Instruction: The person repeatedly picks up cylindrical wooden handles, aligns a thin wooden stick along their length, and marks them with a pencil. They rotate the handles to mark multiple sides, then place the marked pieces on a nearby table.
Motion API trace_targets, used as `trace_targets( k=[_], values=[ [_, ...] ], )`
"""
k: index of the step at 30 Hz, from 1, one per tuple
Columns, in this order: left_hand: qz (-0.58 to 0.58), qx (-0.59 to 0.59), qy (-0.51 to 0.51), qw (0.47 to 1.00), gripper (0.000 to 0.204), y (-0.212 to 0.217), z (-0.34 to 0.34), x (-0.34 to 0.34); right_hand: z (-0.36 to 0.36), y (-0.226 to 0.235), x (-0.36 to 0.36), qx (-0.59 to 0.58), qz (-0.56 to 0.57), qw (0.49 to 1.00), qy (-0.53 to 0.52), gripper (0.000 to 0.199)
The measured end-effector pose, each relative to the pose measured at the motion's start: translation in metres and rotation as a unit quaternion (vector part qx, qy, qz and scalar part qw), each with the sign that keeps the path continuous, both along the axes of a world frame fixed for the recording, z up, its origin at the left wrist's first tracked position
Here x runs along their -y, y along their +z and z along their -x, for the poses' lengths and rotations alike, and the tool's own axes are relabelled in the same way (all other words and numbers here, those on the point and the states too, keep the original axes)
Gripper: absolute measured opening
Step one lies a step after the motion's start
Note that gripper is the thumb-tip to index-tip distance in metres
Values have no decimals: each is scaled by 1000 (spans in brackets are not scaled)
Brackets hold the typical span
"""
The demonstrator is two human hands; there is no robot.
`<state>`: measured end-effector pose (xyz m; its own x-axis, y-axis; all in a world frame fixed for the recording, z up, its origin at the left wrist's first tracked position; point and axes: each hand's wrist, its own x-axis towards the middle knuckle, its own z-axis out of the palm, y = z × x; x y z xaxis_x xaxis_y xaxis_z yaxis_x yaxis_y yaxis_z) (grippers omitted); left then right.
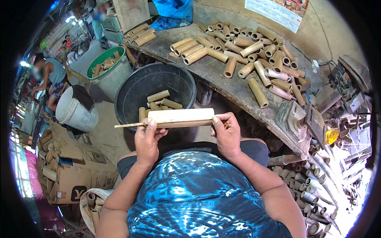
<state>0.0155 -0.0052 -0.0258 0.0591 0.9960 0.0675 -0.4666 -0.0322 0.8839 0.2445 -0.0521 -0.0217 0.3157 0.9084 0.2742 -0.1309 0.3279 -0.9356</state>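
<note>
While the left hand (147, 142) and right hand (227, 137) pinch its ends, the pale bamboo piece (180, 116) lies between them.

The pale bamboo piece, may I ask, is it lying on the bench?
No, the left hand and right hand hold the pale bamboo piece off the bench.

The held piece (180, 115) hid part of the tub's (133, 89) near rim from me. Well left of the tub, a person's (54, 71) head was blurred; beyond it, rightward, a calendar (276, 14) was cut off, its small print unreadable.
</note>
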Motion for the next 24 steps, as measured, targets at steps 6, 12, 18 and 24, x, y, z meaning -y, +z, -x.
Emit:
trace_targets(
  k=[6,12,18,24],
  values=[
    [34,39,-97,994,29,-5,5,-3,0,4,3,40,-9,999,-26,11],
    [118,111,-141,977,35,-16,5,-7,6,15,11,43,-64,997,-23,25],
    [175,188,-169,952,33,-25,5,-8,0,20,9,96,-111,986,-75,40],
    [198,240,-230,922,35,-28,6,-10,0,17,14,33,-102,994,-16,45]
  ],
)
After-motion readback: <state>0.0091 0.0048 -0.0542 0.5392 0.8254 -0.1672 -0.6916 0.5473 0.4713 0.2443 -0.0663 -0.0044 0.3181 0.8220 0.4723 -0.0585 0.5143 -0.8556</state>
